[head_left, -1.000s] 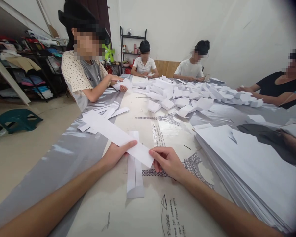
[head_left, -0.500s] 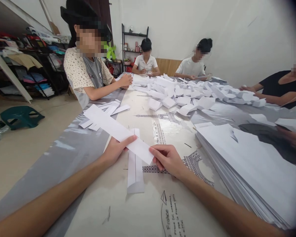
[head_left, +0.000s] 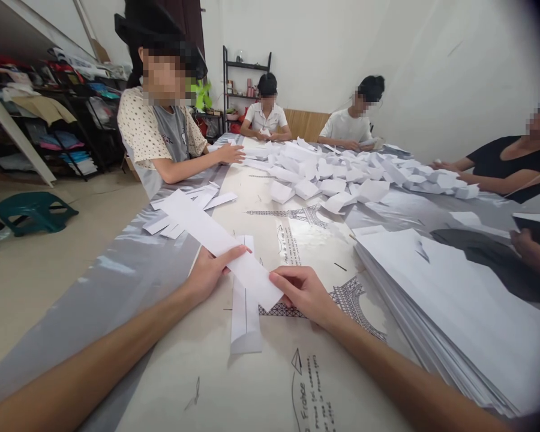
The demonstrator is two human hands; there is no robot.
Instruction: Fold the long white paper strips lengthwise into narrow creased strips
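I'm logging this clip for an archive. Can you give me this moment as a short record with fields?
left hand: pinches the long paper strip near its middle
right hand: grips the strip's near end
under the strip: a folded paper lying on the table
right side: a stack of white sheets
table middle: a pile of folded papers
others: four people seated around the table

The table (head_left: 162,384) wears a glossy Eiffel-Tower cloth (head_left: 306,240); on it lie a folded strip (head_left: 245,324), loose strips (head_left: 184,210), a heap of folded papers (head_left: 351,174) and a sheet stack (head_left: 459,306).
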